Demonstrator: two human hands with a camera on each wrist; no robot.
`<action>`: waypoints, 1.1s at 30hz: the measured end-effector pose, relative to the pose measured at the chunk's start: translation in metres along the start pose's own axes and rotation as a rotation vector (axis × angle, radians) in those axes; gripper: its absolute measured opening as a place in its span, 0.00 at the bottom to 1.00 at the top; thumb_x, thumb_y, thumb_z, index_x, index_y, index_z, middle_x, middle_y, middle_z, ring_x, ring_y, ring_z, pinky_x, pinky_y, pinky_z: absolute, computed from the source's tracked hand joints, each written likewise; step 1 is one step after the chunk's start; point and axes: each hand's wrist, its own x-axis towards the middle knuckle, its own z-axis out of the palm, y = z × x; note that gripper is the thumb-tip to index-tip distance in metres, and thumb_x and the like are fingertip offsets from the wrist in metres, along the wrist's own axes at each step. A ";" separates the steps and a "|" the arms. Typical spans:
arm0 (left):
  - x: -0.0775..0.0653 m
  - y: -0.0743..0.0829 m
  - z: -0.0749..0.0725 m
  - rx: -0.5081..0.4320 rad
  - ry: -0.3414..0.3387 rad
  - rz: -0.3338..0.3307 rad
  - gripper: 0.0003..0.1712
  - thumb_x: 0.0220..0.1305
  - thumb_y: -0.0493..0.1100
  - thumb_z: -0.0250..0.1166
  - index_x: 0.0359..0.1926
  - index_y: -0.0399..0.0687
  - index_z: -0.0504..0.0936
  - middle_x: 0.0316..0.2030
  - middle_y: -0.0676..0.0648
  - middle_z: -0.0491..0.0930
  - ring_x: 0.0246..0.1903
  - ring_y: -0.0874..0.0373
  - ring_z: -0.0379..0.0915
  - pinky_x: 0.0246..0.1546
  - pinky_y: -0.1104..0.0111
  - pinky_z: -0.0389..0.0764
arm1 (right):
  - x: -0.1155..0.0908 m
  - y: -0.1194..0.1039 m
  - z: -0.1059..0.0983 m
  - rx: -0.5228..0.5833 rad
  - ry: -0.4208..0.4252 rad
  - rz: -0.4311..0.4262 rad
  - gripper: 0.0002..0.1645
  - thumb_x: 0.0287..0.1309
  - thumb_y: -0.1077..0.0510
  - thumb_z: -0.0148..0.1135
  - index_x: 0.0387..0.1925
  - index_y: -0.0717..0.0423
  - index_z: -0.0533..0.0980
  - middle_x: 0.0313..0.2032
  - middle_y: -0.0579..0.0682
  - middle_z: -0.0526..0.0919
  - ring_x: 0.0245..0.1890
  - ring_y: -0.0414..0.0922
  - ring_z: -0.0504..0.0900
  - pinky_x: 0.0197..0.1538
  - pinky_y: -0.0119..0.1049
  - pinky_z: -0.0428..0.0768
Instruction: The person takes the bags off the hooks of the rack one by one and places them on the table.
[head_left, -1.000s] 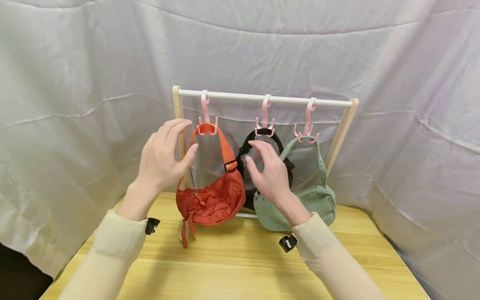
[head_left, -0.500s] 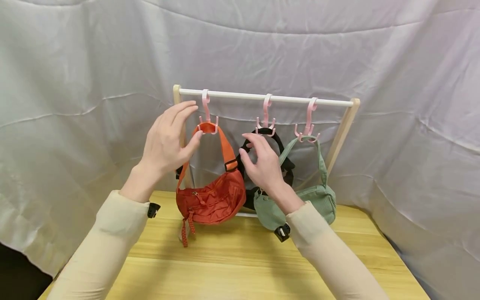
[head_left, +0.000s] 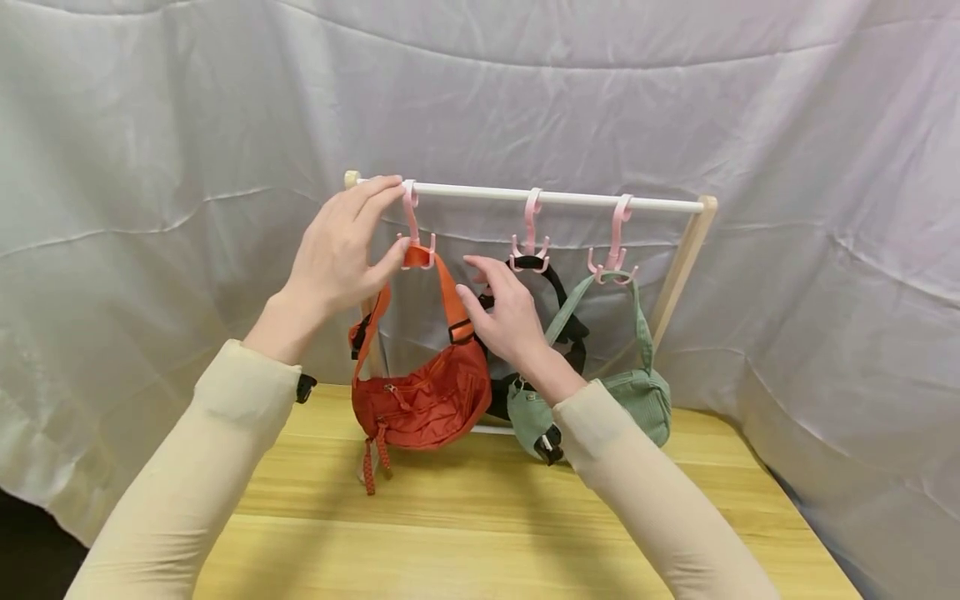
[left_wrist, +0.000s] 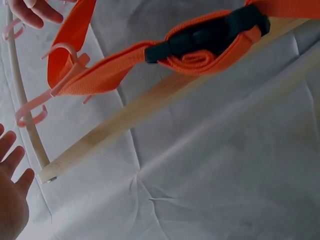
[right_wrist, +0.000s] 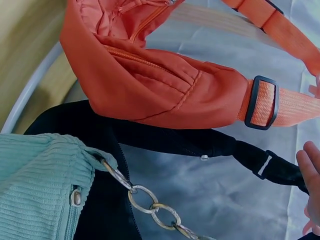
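My left hand (head_left: 337, 250) is raised beside the leftmost pink hook (head_left: 411, 208), fingers spread and holding nothing. In the left wrist view that hand (left_wrist: 14, 200) stands apart from the hook and the orange strap (left_wrist: 107, 75) looped over it. Below hangs the red shoulder bag (head_left: 423, 400). My right hand (head_left: 510, 312), thumb and fingers apart, is between the red bag's strap and the black bag (head_left: 573, 333), overlapping the black one in the head view. A green corduroy bag (head_left: 637, 400) hangs at the right, partly behind my right forearm.
A white rod (head_left: 465, 192) on wooden posts (head_left: 686, 267) carries three pink hooks. The rack stands on a wood-grain table (head_left: 420, 533). Grey cloth (head_left: 525, 100) surrounds it at the back and sides. A metal chain (right_wrist: 155, 207) hangs from the green bag.
My left hand has risen and moved right, up to the rod's height. The right hand has shifted left and slightly up, towards the red bag's strap. The bags hang as before.
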 end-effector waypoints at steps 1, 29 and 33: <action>0.001 -0.002 0.000 0.005 0.001 0.001 0.31 0.62 0.51 0.55 0.63 0.40 0.69 0.62 0.44 0.69 0.60 0.48 0.65 0.64 0.57 0.62 | 0.001 0.000 0.001 0.008 -0.006 0.013 0.25 0.66 0.48 0.54 0.61 0.50 0.69 0.55 0.48 0.75 0.47 0.47 0.79 0.48 0.35 0.78; 0.018 -0.025 0.016 -0.032 -0.046 -0.087 0.22 0.63 0.42 0.63 0.59 0.51 0.74 0.54 0.50 0.78 0.59 0.53 0.68 0.70 0.55 0.44 | 0.019 -0.031 0.020 0.521 -0.032 0.325 0.25 0.64 0.62 0.57 0.62 0.59 0.69 0.58 0.58 0.75 0.55 0.52 0.77 0.53 0.43 0.77; 0.016 -0.025 0.020 -0.068 -0.008 -0.103 0.23 0.61 0.41 0.65 0.58 0.51 0.76 0.52 0.51 0.79 0.54 0.53 0.71 0.69 0.55 0.48 | 0.019 -0.037 0.021 0.528 -0.028 0.362 0.23 0.63 0.62 0.58 0.60 0.59 0.71 0.57 0.57 0.77 0.53 0.51 0.78 0.50 0.41 0.79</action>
